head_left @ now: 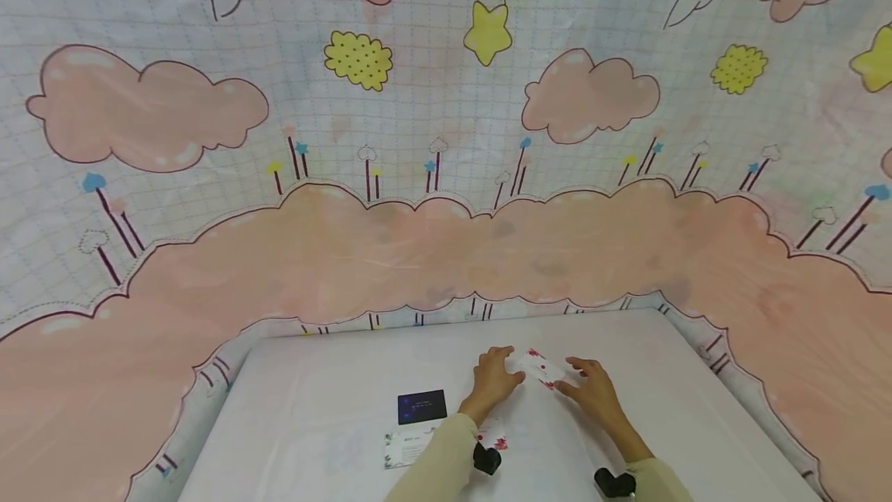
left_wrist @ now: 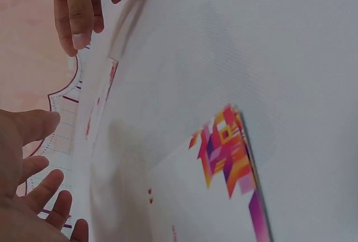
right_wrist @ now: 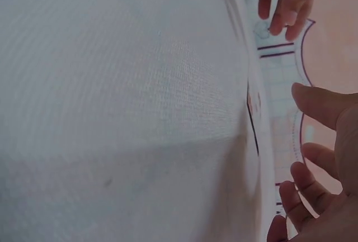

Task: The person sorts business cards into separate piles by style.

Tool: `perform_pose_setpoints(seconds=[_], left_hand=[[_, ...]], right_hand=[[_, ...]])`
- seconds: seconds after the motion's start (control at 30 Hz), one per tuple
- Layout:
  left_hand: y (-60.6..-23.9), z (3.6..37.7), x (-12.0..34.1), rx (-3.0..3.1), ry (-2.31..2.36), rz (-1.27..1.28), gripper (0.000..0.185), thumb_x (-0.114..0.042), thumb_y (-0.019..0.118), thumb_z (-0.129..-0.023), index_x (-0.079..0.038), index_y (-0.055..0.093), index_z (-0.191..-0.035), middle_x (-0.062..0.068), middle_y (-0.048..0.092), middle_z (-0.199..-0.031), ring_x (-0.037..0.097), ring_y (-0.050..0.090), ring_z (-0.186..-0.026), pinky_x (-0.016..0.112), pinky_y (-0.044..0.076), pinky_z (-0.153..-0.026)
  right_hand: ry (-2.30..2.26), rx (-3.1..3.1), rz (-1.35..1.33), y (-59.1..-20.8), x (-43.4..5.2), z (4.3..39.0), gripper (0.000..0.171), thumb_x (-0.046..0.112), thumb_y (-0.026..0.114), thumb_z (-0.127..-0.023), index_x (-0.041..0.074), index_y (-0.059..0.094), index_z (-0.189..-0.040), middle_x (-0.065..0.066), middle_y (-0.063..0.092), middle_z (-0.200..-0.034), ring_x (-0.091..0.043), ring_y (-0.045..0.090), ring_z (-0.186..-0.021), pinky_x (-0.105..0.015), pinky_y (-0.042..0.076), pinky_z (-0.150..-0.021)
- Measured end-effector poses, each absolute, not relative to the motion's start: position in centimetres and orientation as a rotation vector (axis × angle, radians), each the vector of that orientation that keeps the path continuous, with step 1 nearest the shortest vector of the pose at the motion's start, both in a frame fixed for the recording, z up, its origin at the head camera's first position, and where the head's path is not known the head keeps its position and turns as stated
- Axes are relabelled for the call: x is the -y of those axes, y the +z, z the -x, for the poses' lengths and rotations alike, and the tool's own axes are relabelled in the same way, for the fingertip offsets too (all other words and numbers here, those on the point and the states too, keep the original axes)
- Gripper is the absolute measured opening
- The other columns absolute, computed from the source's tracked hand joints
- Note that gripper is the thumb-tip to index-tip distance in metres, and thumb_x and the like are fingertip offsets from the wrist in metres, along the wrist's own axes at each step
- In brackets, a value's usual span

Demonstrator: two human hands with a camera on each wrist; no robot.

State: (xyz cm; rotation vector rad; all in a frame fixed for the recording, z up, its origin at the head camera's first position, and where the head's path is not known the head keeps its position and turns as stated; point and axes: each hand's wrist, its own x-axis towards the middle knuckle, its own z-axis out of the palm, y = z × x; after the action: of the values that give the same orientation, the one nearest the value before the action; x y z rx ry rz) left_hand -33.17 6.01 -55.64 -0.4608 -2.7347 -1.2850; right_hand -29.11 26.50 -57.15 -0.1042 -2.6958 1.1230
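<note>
while the white card [head_left: 542,368] lies on the table [head_left: 313,378], left hand [head_left: 493,379] and right hand [head_left: 589,387] flank it, fingers spread loosely, gripping nothing.

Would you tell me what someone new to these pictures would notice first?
The eye goes first to the big backdrop behind the table, with pink clouds and yellow stars. Next come the two hands at the middle of the white table: the left hand and right hand lie either side of a small white card with red marks. A dark card lies left of the left forearm.
</note>
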Motion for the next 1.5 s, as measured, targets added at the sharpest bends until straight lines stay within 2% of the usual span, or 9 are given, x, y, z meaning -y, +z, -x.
perform_pose_setpoints(seconds=[0.27,0.57,0.73,1.17,1.5], left_hand=[[-56.5,33.6,-6.5,2.779,-1.2,0.433,0.05,-0.023,0.076,-0.081,-0.005,0.063,-0.126,0.019,0.061,-0.124,0.04,0.05,-0.116,0.059,0.039,-0.093],[-57.0,33.5,-7.2,2.861,-1.133,0.421,0.052,-0.027,0.077,-0.08,-0.006,0.064,-0.126,0.016,0.059,-0.122,0.037,0.044,-0.115,0.054,0.032,-0.097],[-57.4,33.5,-7.3,2.849,-1.161,0.399,0.05,-0.026,0.076,-0.081,-0.005,0.065,-0.126,0.015,0.057,-0.121,0.036,0.043,-0.114,0.055,0.03,-0.098],[-57.6,33.8,-7.9,2.862,-1.099,0.347,0.046,-0.027,0.075,-0.084,-0.007,0.067,-0.125,0.011,0.056,-0.117,0.033,0.043,-0.112,0.052,0.03,-0.097],[-57.6,33.6,-7.8,2.827,-1.154,0.326,0.042,-0.021,0.08,-0.079,-0.012,0.07,-0.118,0.011,0.062,-0.118,0.035,0.045,-0.116,0.054,0.03,-0.099]], right_hand=[[1.071,2.705,0.058,-57.8,-26.1,29.4,0.057,0.02,0.081,-0.079,-0.004,0.06,-0.126,-0.026,0.058,-0.122,-0.039,0.056,-0.11,-0.057,0.046,-0.094],[0.959,2.758,0.162,-58.5,-26.3,30.2,0.063,0.032,0.082,-0.077,0.0,0.061,-0.127,-0.024,0.059,-0.124,-0.038,0.058,-0.11,-0.061,0.043,-0.09],[0.943,2.776,0.19,-58.8,-26.3,30.2,0.065,0.036,0.081,-0.077,-0.001,0.062,-0.127,-0.024,0.06,-0.123,-0.042,0.056,-0.113,-0.064,0.039,-0.093],[0.934,2.809,0.196,-58.7,-26.1,30.2,0.053,0.03,0.076,-0.082,0.001,0.063,-0.125,-0.025,0.056,-0.13,-0.045,0.049,-0.122,-0.064,0.033,-0.099],[0.915,2.812,0.168,-59.0,-26.1,30.1,0.049,0.027,0.077,-0.082,0.002,0.065,-0.122,-0.025,0.057,-0.129,-0.045,0.049,-0.121,-0.063,0.033,-0.096]])
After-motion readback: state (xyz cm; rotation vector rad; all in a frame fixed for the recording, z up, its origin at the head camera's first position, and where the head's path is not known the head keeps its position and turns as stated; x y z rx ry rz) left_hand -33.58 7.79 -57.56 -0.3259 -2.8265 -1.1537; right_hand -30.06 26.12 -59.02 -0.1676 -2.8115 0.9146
